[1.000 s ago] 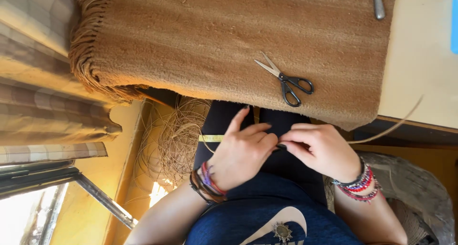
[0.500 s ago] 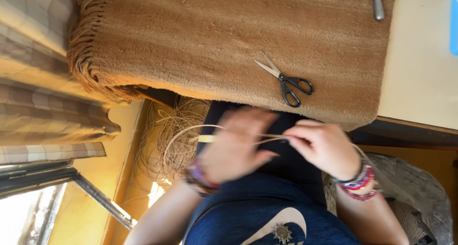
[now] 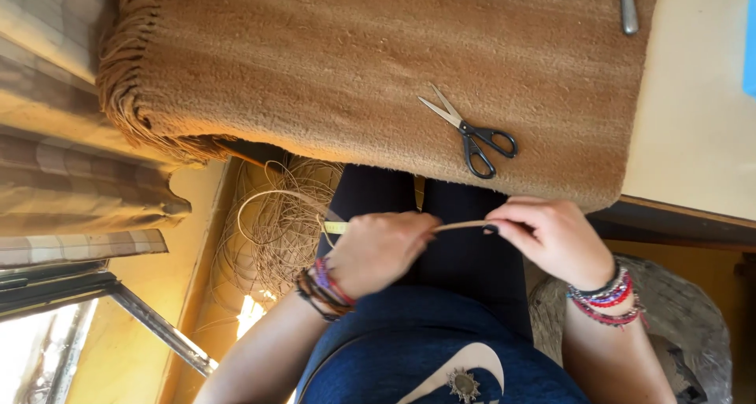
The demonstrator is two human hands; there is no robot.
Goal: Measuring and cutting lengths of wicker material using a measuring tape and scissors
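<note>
Now, from the head view, the left hand (image 3: pixel 378 250) is sitting closed in a fist around a pale strip (image 3: pixel 461 226), no longer blurred mid-sweep as it was half a second ago. The right hand (image 3: pixel 551 239) is pinching the strip's other end between fingertips, much where it was before. The strip is running level between both hands, above the dark lap. A thin loop of the same fibre (image 3: pixel 272 207) is arcing out to the left, tighter than the wide curve seen earlier. Behind it, a loose coil (image 3: pixel 268 239) is lying on the floor. Scissors (image 3: pixel 471 132) are resting unmoved on the brown blanket (image 3: pixel 331 65) covering the tabletop (image 3: pixel 693 120). A woven basket (image 3: pixel 685 317) is showing at right; its contents cannot be told.
</note>
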